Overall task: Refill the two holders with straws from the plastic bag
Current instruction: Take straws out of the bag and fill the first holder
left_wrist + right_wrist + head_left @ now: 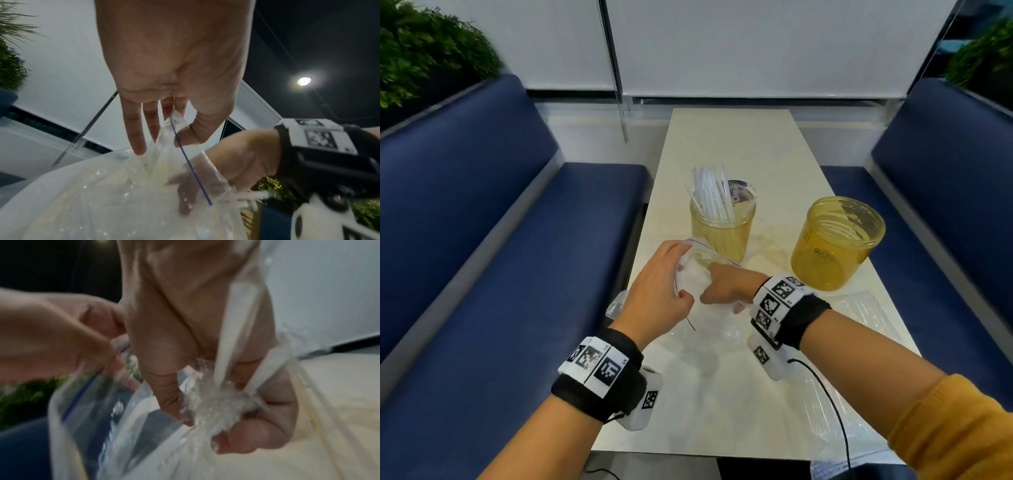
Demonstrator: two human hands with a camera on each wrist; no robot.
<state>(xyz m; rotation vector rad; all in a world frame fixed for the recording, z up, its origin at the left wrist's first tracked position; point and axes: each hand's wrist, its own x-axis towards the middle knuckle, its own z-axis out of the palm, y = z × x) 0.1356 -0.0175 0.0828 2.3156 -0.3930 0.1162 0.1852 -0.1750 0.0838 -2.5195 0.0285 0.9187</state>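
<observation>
Roughly halfway: tall yellow-tinted plastic jar [722, 226] already stocked with white straws [711, 193], wider yellow jar [837, 241] right of it still empty, left hand [659, 291] pinching clear zip-top plastic bag [697, 270] just before it, right hand [726, 284] clenched around straws inside.

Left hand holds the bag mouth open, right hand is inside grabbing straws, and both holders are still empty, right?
Not quite: the head view shows the left holder already has straws; only the right holder is empty. The left hand holds the bag open, the right hand inside.
</observation>
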